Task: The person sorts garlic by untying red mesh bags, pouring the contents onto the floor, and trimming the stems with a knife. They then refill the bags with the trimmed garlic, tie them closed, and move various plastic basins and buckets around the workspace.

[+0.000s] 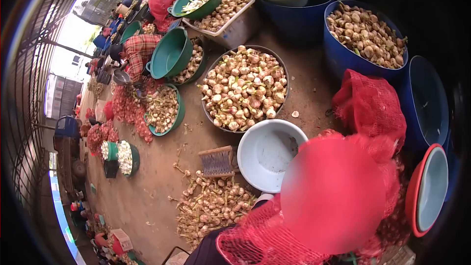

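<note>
Neither of my hands shows; a red mesh bag [260, 238] and a blurred red patch [333, 196] fill the lower right. Dark cloth [211, 248] is at the bottom edge beside the bag. A light grey basin [262, 140], dirty inside, adjoins the blurred patch. Left of it lies a brush [216, 162] with dark bristles, by a heap of garlic bulbs with stalks [211, 211] on the ground. Behind the basin is a round tub heaped with trimmed garlic bulbs [248, 88].
A blue tub of garlic [365, 37] and another red mesh bag [370, 103] are at the right. Nested basins [429, 191] lean at the far right. A person in a checked shirt [142, 51] bends near green tubs [169, 54]. Garlic sacks [130, 105] lie at left.
</note>
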`<state>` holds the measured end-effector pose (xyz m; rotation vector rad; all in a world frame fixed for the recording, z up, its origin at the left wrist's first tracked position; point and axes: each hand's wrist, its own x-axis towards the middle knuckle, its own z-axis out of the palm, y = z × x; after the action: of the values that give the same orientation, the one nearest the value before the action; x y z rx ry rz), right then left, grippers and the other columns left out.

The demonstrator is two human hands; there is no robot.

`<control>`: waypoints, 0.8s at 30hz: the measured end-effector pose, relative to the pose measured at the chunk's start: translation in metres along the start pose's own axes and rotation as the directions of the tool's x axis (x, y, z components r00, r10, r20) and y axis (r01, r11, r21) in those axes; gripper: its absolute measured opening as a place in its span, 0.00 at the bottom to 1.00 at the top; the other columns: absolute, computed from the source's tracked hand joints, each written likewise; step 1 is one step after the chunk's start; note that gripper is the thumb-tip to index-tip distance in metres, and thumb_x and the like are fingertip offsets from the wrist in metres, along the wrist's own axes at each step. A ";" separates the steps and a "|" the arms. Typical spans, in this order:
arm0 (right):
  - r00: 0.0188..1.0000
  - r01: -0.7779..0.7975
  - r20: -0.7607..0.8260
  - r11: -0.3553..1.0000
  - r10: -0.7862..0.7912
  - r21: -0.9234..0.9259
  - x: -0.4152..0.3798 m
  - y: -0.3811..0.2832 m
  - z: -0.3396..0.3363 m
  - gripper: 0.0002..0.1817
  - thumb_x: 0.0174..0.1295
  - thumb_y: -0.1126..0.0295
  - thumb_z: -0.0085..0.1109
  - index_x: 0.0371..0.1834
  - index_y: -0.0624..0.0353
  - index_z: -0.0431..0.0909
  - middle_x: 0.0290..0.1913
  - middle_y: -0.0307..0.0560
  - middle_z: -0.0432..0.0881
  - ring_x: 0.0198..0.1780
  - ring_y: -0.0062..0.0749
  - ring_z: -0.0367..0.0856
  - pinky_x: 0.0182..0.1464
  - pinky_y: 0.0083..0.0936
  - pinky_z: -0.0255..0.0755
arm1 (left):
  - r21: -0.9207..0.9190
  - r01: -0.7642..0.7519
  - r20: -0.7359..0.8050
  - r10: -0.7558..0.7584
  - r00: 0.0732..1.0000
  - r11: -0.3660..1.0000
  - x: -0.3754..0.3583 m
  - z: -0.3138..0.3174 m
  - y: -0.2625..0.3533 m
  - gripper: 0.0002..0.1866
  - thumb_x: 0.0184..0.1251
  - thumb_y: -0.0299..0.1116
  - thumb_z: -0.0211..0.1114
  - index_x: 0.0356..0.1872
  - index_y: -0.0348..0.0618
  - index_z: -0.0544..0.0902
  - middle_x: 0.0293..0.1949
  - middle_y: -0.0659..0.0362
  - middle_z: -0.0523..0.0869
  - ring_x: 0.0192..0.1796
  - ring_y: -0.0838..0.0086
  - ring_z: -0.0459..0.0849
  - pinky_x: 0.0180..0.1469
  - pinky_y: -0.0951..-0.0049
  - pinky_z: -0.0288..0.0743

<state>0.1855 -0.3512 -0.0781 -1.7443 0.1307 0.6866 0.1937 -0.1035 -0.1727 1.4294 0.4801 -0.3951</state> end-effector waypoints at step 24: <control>0.874 -0.258 -0.206 0.779 0.441 0.572 0.020 0.065 -0.030 0.16 0.53 0.81 0.59 0.46 0.61 0.80 0.42 0.38 0.83 0.44 0.26 0.80 0.48 0.25 0.74 | 0.854 -0.462 0.444 0.126 0.887 0.239 -0.042 0.144 0.023 0.30 0.58 0.28 0.55 0.67 0.48 0.69 0.27 0.51 0.74 0.30 0.59 0.78 0.32 0.60 0.74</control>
<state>0.1851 -0.3932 -0.1397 -1.2804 0.8332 0.5473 0.1819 -0.2452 -0.1198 2.5546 -0.4421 -0.6087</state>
